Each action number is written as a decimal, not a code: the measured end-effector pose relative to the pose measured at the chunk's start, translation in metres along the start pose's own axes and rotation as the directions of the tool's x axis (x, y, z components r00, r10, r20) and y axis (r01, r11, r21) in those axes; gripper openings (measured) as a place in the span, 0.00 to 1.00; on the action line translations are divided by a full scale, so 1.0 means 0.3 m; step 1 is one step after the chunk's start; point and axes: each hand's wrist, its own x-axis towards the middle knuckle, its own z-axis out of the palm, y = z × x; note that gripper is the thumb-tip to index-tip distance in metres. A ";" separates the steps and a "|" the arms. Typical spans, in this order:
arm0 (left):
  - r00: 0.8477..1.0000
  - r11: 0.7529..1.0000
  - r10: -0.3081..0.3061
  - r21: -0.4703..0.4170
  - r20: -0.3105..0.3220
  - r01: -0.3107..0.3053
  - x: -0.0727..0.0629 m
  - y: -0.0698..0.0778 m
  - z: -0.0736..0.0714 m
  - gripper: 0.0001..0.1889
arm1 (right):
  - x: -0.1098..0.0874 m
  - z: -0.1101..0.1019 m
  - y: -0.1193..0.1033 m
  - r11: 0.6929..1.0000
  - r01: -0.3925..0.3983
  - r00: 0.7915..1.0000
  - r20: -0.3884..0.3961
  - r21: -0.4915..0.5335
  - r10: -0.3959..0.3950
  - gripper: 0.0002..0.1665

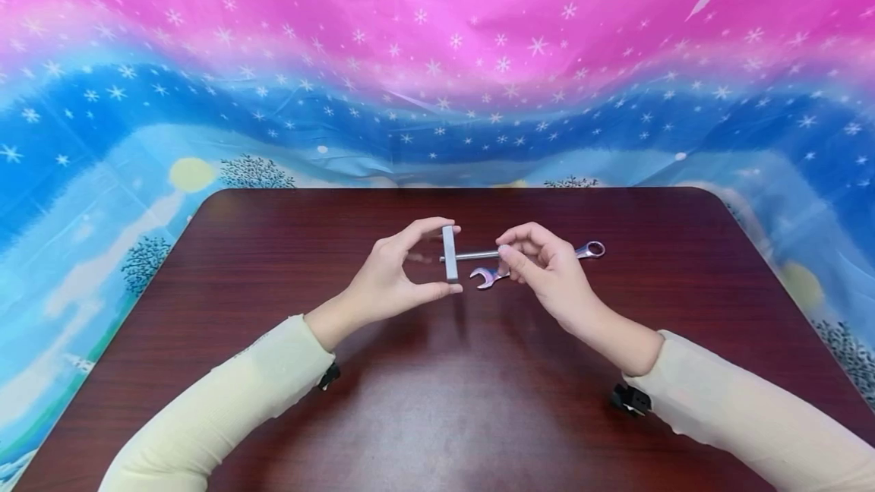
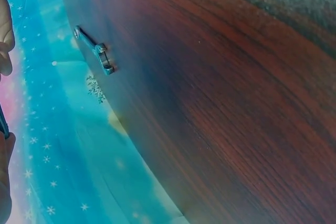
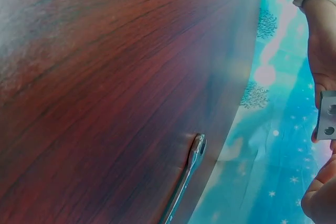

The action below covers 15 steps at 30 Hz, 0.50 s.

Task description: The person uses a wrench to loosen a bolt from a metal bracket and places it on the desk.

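A flat grey metal block [image 1: 449, 254] stands upright in my left hand [image 1: 383, 272], gripped between the fingers on top and the thumb below. Holes show in the block's face [image 3: 328, 115] in the right wrist view. A slim metal bolt [image 1: 476, 255] runs sideways through the block, its tip showing slightly on the left side. My right hand [image 1: 557, 275] pinches the bolt's other end between thumb and fingers, which hide its head. Under the right hand lies a combination wrench [image 1: 486, 277], partly covered by that hand in the head view; both its ends show.
The dark red-brown wooden table [image 1: 424, 408] has rounded far corners. A pink and blue snowflake-patterned cloth [image 1: 437, 97] hangs behind it and down its sides. A small black device [image 1: 630, 399] is strapped at the right wrist, another [image 1: 330, 376] at the left.
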 end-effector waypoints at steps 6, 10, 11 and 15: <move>0.999 0.998 0.044 0.036 0.016 -0.045 0.001 -0.001 -0.003 0.41 | 0.010 0.013 -0.005 0.999 -0.014 0.998 -0.053 0.030 0.015 0.11; 0.998 0.998 0.051 0.045 0.020 -0.052 0.003 -0.012 -0.013 0.41 | 0.011 0.020 -0.008 0.998 0.020 0.998 -0.063 0.058 -0.017 0.14; 0.999 0.998 0.050 0.046 0.020 -0.051 0.004 -0.016 -0.016 0.41 | 0.011 0.021 -0.008 0.997 0.042 0.997 -0.061 0.058 -0.039 0.17; 0.999 0.998 0.042 0.048 0.025 -0.043 0.011 -0.028 -0.028 0.41 | 0.014 0.024 -0.008 0.996 0.089 0.995 -0.056 0.030 -0.088 0.22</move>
